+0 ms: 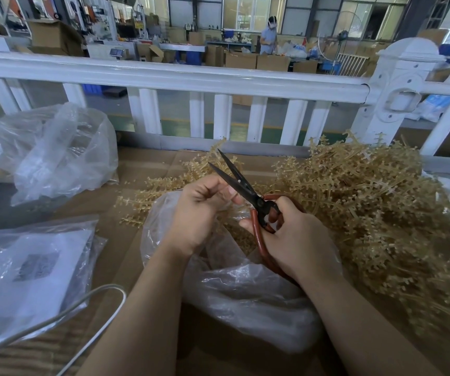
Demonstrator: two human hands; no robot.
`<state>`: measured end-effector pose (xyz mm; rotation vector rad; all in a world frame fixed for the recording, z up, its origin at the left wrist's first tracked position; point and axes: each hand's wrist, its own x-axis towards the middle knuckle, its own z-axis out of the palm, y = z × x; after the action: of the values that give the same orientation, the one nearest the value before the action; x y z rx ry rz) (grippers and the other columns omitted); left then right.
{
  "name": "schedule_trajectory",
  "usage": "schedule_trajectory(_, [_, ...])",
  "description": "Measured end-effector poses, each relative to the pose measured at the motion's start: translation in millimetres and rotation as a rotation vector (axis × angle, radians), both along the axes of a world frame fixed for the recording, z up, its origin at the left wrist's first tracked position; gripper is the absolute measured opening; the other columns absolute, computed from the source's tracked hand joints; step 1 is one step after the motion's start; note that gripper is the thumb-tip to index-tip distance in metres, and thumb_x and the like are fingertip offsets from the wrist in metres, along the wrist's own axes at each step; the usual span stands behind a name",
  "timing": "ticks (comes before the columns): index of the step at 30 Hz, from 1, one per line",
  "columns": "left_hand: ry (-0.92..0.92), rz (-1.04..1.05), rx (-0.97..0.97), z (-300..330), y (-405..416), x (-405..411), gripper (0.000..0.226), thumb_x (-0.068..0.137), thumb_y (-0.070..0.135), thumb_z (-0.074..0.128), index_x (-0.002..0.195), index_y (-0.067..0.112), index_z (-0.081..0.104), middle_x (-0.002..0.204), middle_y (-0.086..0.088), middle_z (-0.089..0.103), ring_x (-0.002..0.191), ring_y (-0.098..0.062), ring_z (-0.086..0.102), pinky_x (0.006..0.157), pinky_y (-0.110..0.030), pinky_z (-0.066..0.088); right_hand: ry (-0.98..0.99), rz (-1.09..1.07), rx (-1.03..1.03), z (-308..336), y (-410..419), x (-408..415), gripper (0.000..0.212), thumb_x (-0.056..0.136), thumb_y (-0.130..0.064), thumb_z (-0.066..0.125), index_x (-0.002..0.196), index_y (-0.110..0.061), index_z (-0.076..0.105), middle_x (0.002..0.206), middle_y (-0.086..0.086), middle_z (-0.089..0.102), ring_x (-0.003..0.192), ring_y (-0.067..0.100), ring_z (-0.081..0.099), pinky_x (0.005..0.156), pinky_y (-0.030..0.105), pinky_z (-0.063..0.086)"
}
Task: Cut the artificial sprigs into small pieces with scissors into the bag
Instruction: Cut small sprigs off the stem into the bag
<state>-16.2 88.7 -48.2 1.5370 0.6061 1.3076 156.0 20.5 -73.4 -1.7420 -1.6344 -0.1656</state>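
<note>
Head view. I found the right hand (297,234) gripping the scissors (248,194) by their red handles, fingers curled through and around the loops. The dark blades stood parted, tips pointing up and away toward the far edge of the bench (150,169). The left hand (205,210) was held just beside the blades, fingers curled inward with fingertips bunched near the pivot; I could not tell whether it pinched a piece of sprig, as nothing showed plainly between the fingers.

Both hands were positioned above the open mouth of a clear plastic bag (245,294) lying on the cardboard-covered bench near its near edge. Small tan cut pieces (243,240) were visible inside the bag beneath the hands.

The artificial sprigs (367,202), tan and knobbly, lay in a large heap along the right side of the bench, reaching the far right corner, with a few more spread flat beyond the hands toward the far edge.

At the far left corner sat a second clear bag (64,156), crumpled. At the near left lay a flat bag holding a printed sheet (31,270), with a grey cable (88,297) looping across it. A white railing (180,80) ran behind the far edge.
</note>
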Motion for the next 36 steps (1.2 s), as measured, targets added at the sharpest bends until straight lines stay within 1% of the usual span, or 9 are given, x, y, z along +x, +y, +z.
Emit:
schedule_trajectory(4, [-0.021, -0.024, -0.023, -1, 2, 0, 0.014, 0.096, -0.005, 0.053, 0.091, -0.012, 0.063, 0.084, -0.021, 0.066, 0.081, -0.034, 0.06, 0.079, -0.058, 0.049, 0.002, 0.004, 0.007, 1, -1, 0, 0.065, 0.073, -0.1, 0.032, 0.084, -0.037, 0.045, 0.062, -0.022, 0.058, 0.053, -0.005, 0.055, 0.046, 0.018, 0.045])
schedule_trajectory(13, [0.0, 0.009, -0.038, 0, 2, 3, 0.018, 0.095, -0.002, 0.055, 0.083, 0.005, 0.066, 0.074, 0.0, 0.07, 0.072, -0.016, 0.062, 0.07, -0.027, 0.051, 0.067, 0.002, -0.015, 1, 1, -1, 0.056, 0.073, -0.098, 0.041, 0.08, -0.043, 0.046, 0.058, -0.025, 0.057, 0.053, -0.006, 0.057, 0.046, 0.016, 0.045])
schedule_trajectory(18, [0.013, 0.023, -0.033, 1, 0, 2, 0.016, 0.093, 0.001, 0.06, 0.08, 0.0, 0.068, 0.075, -0.014, 0.065, 0.071, -0.023, 0.058, 0.069, -0.034, 0.05, 0.249, 0.018, -0.078, 7, 2, -3, 0.065, 0.066, -0.1, 0.044, 0.08, -0.039, 0.061, 0.074, -0.032, 0.065, 0.067, -0.01, 0.062, 0.048, 0.016, 0.042])
schedule_trajectory(21, [0.057, 0.018, -0.011, -1, 1, 4, 0.014, 0.091, 0.002, 0.065, 0.083, -0.008, 0.069, 0.083, -0.03, 0.067, 0.077, -0.043, 0.062, 0.08, -0.057, 0.05, 0.475, 0.104, -0.135, 11, 8, -5, 0.044, 0.072, -0.071, 0.073, 0.088, -0.03, 0.074, 0.077, -0.029, 0.07, 0.071, -0.009, 0.065, 0.055, 0.008, 0.044])
schedule_trajectory(24, [0.107, 0.038, 0.016, -2, 3, 4, 0.01, 0.088, 0.005, 0.07, 0.082, -0.001, 0.074, 0.087, -0.024, 0.068, 0.086, -0.043, 0.063, 0.087, -0.061, 0.049, 0.615, 0.145, -0.194, 17, 10, -7, 0.014, 0.081, -0.038, 0.083, 0.085, -0.028, 0.075, 0.075, -0.021, 0.074, 0.069, -0.005, 0.068, 0.057, 0.005, 0.045])
schedule_trajectory(29, [0.075, -0.042, -0.086, -4, 5, 2, 0.018, 0.08, 0.022, 0.074, 0.09, 0.008, 0.076, 0.089, -0.012, 0.068, 0.084, -0.03, 0.066, 0.079, -0.045, 0.054, 0.846, 0.27, -0.196, 25, 6, -9, 0.006, 0.09, -0.017, 0.077, 0.091, -0.019, 0.072, 0.071, -0.003, 0.076, 0.051, -0.005, 0.063, 0.051, 0.005, 0.043])
schedule_trajectory(32, [-0.034, -0.033, -0.179, -2, 7, 0, 0.034, 0.081, 0.028, 0.076, 0.113, 0.018, 0.07, 0.114, -0.003, 0.07, 0.107, -0.016, 0.067, 0.088, -0.024, 0.053, 0.984, 0.35, -0.185, 24, 5, -4, 0.004, 0.092, -0.017, 0.074, 0.093, -0.017, 0.071, 0.076, 0.004, 0.077, 0.048, 0.006, 0.055, 0.05, 0.02, 0.042])
schedule_trajectory(34, [-0.091, 0.02, -0.216, 1, 8, -6, 0.04, 0.08, 0.033, 0.073, 0.117, 0.02, 0.066, 0.114, 0.004, 0.069, 0.106, -0.006, 0.066, 0.082, -0.014, 0.051, 1.066, 0.423, -0.173, 22, 5, 0, 0.004, 0.092, -0.018, 0.074, 0.092, -0.016, 0.071, 0.082, 0.008, 0.076, 0.049, 0.009, 0.05, 0.05, 0.023, 0.042])
schedule_trajectory(36, [-0.072, 0.041, -0.312, 3, 8, -12, 0.044, 0.075, 0.043, 0.071, 0.111, 0.019, 0.065, 0.106, 0.004, 0.07, 0.098, -0.011, 0.068, 0.077, -0.02, 0.054, 1.172, 0.513, -0.154, 20, 7, 3, 0.002, 0.087, -0.022, 0.077, 0.087, -0.022, 0.076, 0.085, 0.01, 0.076, 0.049, 0.007, 0.049, 0.05, 0.02, 0.044])
